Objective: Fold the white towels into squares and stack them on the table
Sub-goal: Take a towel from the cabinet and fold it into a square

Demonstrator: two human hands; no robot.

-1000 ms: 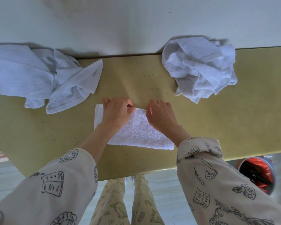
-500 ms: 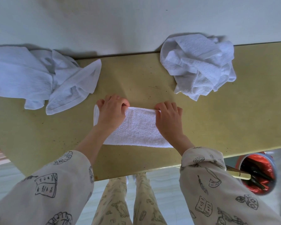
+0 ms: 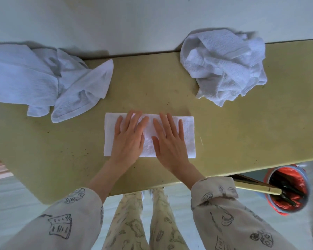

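I see the left hand [image 3: 129, 141] and right hand [image 3: 170, 143] lying flat with straight fingers on the folded white towel [image 3: 187, 130], holding nothing, near the tabletop's [image 3: 152, 83] front edge.

Soft, even daylight fills the picture, bright but without glare. The crumpled towels [image 3: 224, 67] cast short, soft shadows on the wall [image 3: 134, 20] behind them, and the hands throw almost none on the surface [image 3: 152, 83]. The wide lens bows the surface's edges. The middle is sharp; the right edge smears, blurring the red-lined bin [image 3: 287, 188] and the floor beside it.
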